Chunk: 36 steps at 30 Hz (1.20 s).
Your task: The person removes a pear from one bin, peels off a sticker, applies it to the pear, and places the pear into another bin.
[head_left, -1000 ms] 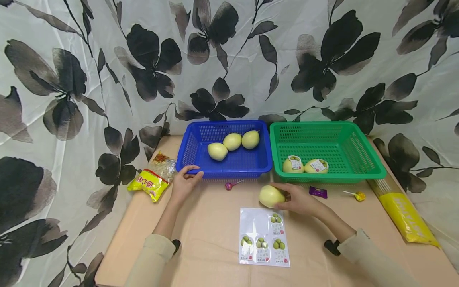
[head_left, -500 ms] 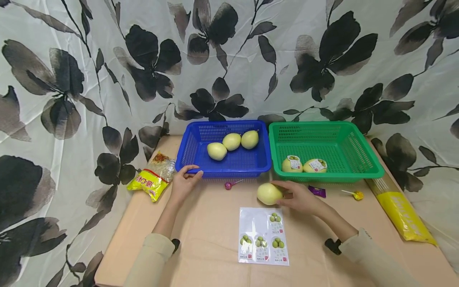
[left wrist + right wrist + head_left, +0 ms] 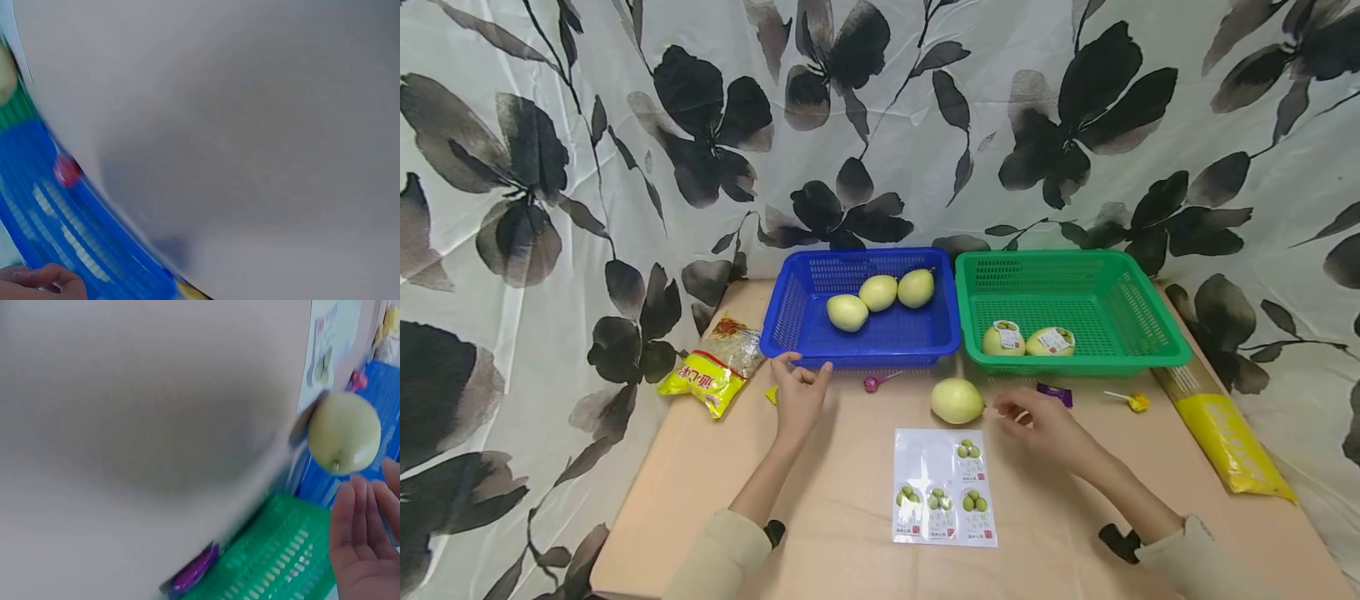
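A bare yellow-green pear (image 3: 957,401) lies on the table in front of the gap between the two baskets; the right wrist view shows this pear (image 3: 344,432) too. My right hand (image 3: 1011,411) hovers just right of it, fingers loosely curled, holding nothing. My left hand (image 3: 805,371) is relaxed just in front of the blue basket (image 3: 857,358), not touching it. Three bare pears (image 3: 877,292) lie in that basket. Two labelled pears (image 3: 1028,340) lie in the green basket (image 3: 1075,362). A sticker sheet (image 3: 945,487) lies in front of the loose pear.
A yellow snack bag (image 3: 711,375) lies at the left, a long yellow packet (image 3: 1225,433) at the right edge. A pink lollipop (image 3: 872,383), a purple wrapper (image 3: 1054,392) and a yellow lollipop (image 3: 1135,402) lie in front of the baskets. Flowered cloth hangs behind and beside the table.
My right hand has let go of the loose pear and drawn back to the right. My left hand has come off the blue basket's rim toward me.
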### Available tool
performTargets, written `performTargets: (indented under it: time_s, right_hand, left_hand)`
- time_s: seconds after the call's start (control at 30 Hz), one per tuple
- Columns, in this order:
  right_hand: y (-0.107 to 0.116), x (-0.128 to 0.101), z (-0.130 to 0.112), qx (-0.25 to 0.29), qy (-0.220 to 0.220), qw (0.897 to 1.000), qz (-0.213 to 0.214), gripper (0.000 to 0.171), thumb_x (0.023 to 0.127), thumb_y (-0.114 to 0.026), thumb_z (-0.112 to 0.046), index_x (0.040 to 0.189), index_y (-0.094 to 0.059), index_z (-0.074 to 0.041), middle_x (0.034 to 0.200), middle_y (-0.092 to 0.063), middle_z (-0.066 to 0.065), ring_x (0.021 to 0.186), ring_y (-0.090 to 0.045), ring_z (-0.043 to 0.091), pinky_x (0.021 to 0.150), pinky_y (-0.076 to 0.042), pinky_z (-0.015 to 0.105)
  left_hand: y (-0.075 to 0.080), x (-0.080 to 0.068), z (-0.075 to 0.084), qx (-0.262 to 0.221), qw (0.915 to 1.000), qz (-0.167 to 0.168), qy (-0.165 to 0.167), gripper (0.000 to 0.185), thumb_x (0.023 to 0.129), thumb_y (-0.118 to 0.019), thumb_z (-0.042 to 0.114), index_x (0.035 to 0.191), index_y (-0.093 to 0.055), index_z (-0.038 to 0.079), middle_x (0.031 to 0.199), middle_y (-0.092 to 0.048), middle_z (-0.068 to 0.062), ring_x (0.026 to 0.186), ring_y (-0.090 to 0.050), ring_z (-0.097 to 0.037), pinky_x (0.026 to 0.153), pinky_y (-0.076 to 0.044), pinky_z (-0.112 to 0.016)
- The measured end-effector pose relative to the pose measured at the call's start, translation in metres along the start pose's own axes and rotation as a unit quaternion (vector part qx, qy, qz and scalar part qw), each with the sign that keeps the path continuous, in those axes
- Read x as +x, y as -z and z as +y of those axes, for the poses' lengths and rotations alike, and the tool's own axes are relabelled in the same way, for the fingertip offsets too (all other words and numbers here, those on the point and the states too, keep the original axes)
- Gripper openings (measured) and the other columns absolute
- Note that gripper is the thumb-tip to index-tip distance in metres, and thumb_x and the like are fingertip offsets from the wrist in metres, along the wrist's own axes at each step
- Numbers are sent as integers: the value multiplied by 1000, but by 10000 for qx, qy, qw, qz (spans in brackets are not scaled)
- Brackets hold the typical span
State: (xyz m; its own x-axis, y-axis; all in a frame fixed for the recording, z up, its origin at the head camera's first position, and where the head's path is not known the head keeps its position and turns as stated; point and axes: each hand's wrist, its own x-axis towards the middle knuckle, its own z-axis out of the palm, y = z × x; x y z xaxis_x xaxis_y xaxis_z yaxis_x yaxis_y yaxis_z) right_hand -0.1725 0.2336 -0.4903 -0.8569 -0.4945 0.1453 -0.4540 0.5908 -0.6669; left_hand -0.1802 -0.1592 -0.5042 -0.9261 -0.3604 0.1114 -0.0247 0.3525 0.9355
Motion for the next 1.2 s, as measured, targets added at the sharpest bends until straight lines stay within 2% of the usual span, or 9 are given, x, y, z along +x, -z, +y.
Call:
performTargets:
  time_s: [0.07, 0.13, 0.17, 0.27, 0.37, 0.53, 0.77, 1.03, 1.2]
  right_hand:
    - [-6, -4, -1, 108, 53, 9996, -241, 18, 92, -75, -1, 110, -72, -2, 96, -72, 1, 86, -65, 8, 74, -58, 25]
    - [-13, -7, -2, 277, 63, 9981, -551, 17, 94, -74, -4, 111, -72, -2, 92, -71, -3, 84, -62, 3, 74, -56, 24]
    - [-17, -8, -1, 369, 84, 9969, -696, 18, 94, -74, -5, 112, -72, -1, 91, -71, -3, 83, -61, 1, 74, -56, 24]
    - [-29, -9, 0, 559, 34, 9932, -1021, 22, 96, -72, -6, 117, -70, 0, 89, -70, -4, 82, -60, 0, 76, -56, 23]
    - [-40, -11, 2, 708, -75, 9906, -1164, 27, 95, -71, -5, 122, -67, -1, 89, -69, -3, 81, -60, 1, 74, -55, 22]
    - [-50, -11, 6, 858, -297, 9872, -1314, 43, 95, -74, -8, 134, -61, 2, 88, -66, -3, 77, -58, 2, 69, -53, 21]
    - [-53, -10, 7, 921, -459, 9861, -1306, 48, 94, -75, -9, 137, -59, 5, 87, -64, -4, 76, -58, 3, 67, -51, 20]
    - [-56, -9, 7, 858, -529, 9877, -1192, 30, 94, -75, -8, 121, -63, -4, 85, -62, -4, 74, -55, 4, 66, -49, 20]
    - [-61, -6, 2, 713, -584, 9913, -937, 13, 96, -70, -5, 108, -64, -7, 81, -61, -4, 73, -53, 4, 65, -47, 20]
  left_hand:
    - [-10, -8, 4, -2, 9988, -452, -205, 42, 96, -75, 19, 126, -49, 5, 71, -60, 3, 61, -52, -7, 59, -43, -23]
    - [-20, -15, 6, 250, 9907, -1275, -392, 28, 96, -75, 16, 117, -59, 6, 80, -66, -1, 66, -55, -7, 61, -45, -21]
    - [-24, -17, 7, 378, 9826, -1755, -482, 22, 96, -75, 14, 113, -64, 6, 85, -69, -3, 68, -58, -8, 62, -47, -21]
    - [-37, -22, 7, 868, 9480, -2976, -723, 13, 95, -75, 13, 107, -73, 8, 100, -74, -7, 77, -65, -11, 69, -52, -22]
    - [-48, -26, 3, 1167, 9220, -3569, -939, 15, 91, -78, 10, 105, -75, 6, 101, -75, -10, 83, -69, -17, 74, -56, -28]
    - [-61, -33, -4, 1777, 9037, -3679, -1279, 27, 80, -88, 11, 102, -74, 5, 96, -71, -9, 92, -61, -19, 83, -48, -27]
    - [-67, -41, -1, 2195, 9025, -3483, -1262, 31, 75, -91, 11, 99, -72, 6, 94, -62, -7, 86, -50, -12, 80, -43, -26]
    - [-69, -43, 0, 2140, 8994, -3591, -1276, 33, 79, -88, 8, 100, -62, 9, 98, -61, -7, 88, -50, -14, 82, -43, -29]
    - [-69, -43, 0, 2141, 8944, -3657, -1431, 20, 81, -86, 7, 93, -70, 10, 92, -64, -7, 87, -51, -15, 78, -42, -29]
